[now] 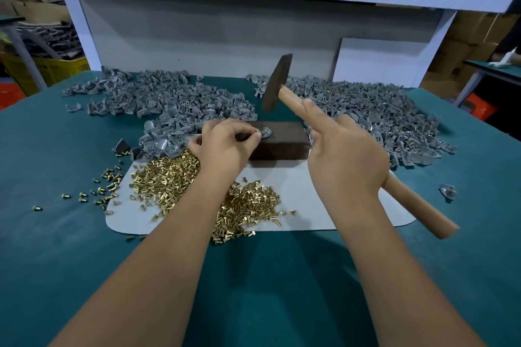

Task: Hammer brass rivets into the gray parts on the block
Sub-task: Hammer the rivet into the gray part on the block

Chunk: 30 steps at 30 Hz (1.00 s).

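Note:
A dark brown block (282, 144) lies on a white mat (324, 205) in the middle of the green table. My left hand (222, 146) pinches a small gray part (266, 132) with a brass rivet in it on the block's top left. My right hand (344, 155) grips the wooden handle of a hammer (276, 84), index finger stretched along the handle. The dark hammer head hangs raised above the block, blurred. Loose brass rivets (248, 203) lie heaped on the mat under my left forearm.
Heaps of gray parts (169, 96) spread across the back left and a larger heap of gray parts (375, 110) at the back right. Stray rivets (104, 194) dot the table on the left. A white shelf frame (253, 36) stands behind. One gray part (448, 191) lies alone at right.

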Each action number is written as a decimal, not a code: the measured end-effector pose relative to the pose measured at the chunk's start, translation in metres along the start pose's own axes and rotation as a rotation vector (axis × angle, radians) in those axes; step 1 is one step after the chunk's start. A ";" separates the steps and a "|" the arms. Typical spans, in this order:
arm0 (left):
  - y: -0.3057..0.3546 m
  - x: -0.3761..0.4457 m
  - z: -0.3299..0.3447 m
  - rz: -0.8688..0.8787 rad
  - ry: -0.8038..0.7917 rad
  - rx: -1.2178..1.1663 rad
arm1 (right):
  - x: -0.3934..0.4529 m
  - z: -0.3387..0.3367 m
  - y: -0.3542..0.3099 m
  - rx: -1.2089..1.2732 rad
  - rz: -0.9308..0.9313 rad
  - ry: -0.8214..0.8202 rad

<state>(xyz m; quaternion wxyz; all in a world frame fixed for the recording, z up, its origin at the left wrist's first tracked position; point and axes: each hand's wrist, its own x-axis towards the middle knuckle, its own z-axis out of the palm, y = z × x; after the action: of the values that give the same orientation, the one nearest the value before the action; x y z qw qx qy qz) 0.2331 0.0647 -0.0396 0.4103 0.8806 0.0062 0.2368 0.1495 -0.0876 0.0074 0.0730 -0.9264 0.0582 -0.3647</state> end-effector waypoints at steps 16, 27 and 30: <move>-0.002 -0.001 0.004 0.049 0.063 0.049 | -0.007 0.006 -0.006 -0.096 -0.059 -0.020; 0.000 0.000 0.005 0.135 0.108 0.239 | -0.005 0.008 -0.002 -0.117 -0.038 -0.091; -0.001 0.001 0.005 0.145 0.129 0.235 | -0.007 0.006 -0.003 -0.110 -0.049 -0.026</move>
<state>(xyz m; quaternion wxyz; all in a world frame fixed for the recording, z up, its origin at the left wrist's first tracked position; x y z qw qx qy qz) 0.2366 0.0617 -0.0424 0.2851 0.9036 -0.0034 0.3195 0.1492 -0.0831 -0.0011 0.0139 -0.9348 0.0545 -0.3507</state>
